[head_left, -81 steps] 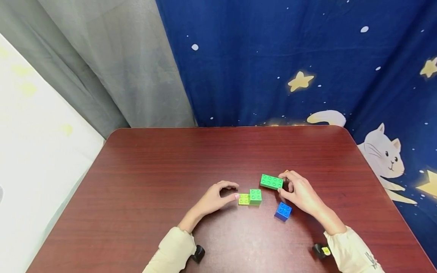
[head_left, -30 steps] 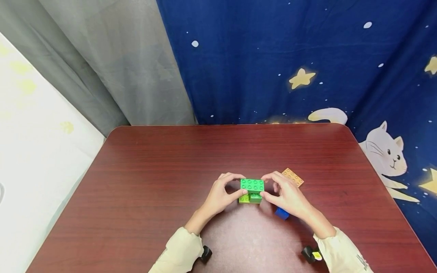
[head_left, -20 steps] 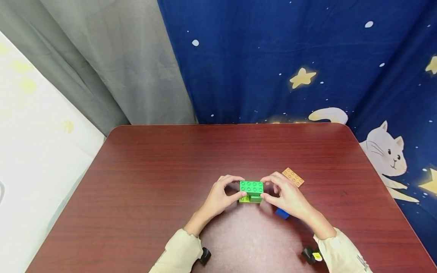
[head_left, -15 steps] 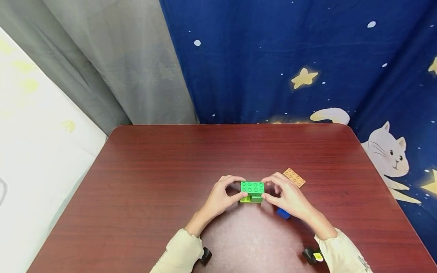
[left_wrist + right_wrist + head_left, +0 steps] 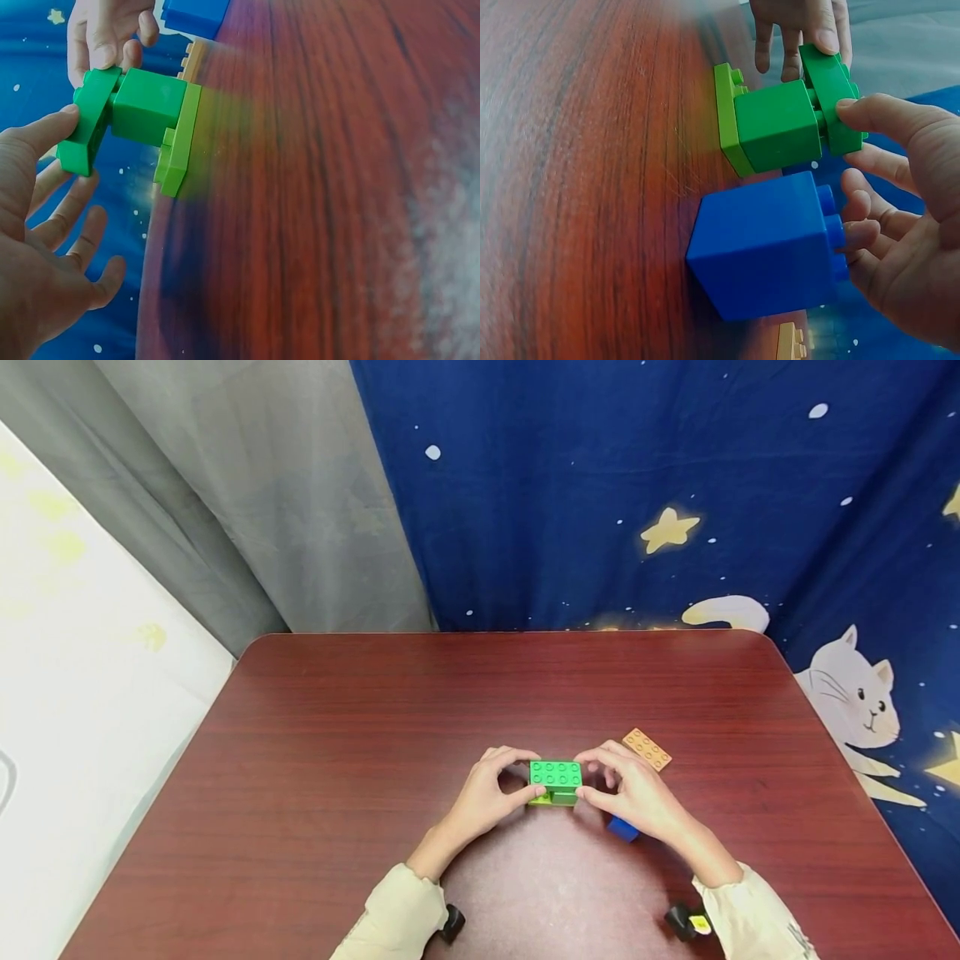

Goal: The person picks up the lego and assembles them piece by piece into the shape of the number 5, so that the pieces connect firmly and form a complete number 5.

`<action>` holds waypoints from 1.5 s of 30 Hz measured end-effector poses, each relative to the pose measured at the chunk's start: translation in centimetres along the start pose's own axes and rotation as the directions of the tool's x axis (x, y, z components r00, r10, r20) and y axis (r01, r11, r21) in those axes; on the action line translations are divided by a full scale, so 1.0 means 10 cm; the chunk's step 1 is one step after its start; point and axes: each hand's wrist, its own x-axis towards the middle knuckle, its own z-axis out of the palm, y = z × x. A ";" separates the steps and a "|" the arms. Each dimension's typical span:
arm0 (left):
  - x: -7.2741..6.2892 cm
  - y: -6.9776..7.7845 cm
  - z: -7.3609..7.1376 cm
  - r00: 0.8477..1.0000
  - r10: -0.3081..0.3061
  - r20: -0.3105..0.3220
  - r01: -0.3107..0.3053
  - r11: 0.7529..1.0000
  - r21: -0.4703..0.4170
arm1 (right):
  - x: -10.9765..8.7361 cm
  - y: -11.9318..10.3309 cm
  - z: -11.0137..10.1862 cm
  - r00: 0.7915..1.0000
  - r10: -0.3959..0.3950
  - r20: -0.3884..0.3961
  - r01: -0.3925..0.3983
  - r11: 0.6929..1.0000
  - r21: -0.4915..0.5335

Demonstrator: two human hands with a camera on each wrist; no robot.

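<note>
My left hand (image 5: 480, 793) and right hand (image 5: 630, 789) pinch opposite ends of a flat bright-green toy building brick (image 5: 556, 773) between thumb and fingers. It lies right over the studs of a taller green block (image 5: 148, 105), and a narrow gap with studs shows between them in the right wrist view. That block sits on the right part of a thin lime-green plate (image 5: 180, 157), whose left studs stay bare under the overhang. Below my right hand stands a blue block (image 5: 761, 244), partly hidden from the head view.
An orange studded plate (image 5: 647, 749) lies on the dark red wooden table (image 5: 375, 718) just beyond my right hand. Grey and blue curtains hang behind the far table edge.
My right hand has carried the flat green brick left from beside the orange plate. My left hand has taken its other end, and the brick has come down over the green block.
</note>
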 end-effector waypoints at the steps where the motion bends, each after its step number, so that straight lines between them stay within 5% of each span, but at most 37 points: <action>1: 0.00 0.00 0.00 1.000 0.005 0.000 -0.005 1.000 0.005 | 0.00 0.00 0.00 1.000 0.002 0.003 -0.002 1.000 0.000; 23: -0.02 0.02 -0.01 0.999 0.047 -0.005 -0.046 0.997 0.069 | 0.00 0.01 0.01 0.999 -0.032 -0.012 0.033 0.999 0.020; 45: -0.05 -0.02 0.03 1.000 0.004 0.012 -0.004 1.000 0.001 | 0.02 0.04 0.02 0.999 -0.040 0.028 0.039 0.999 0.033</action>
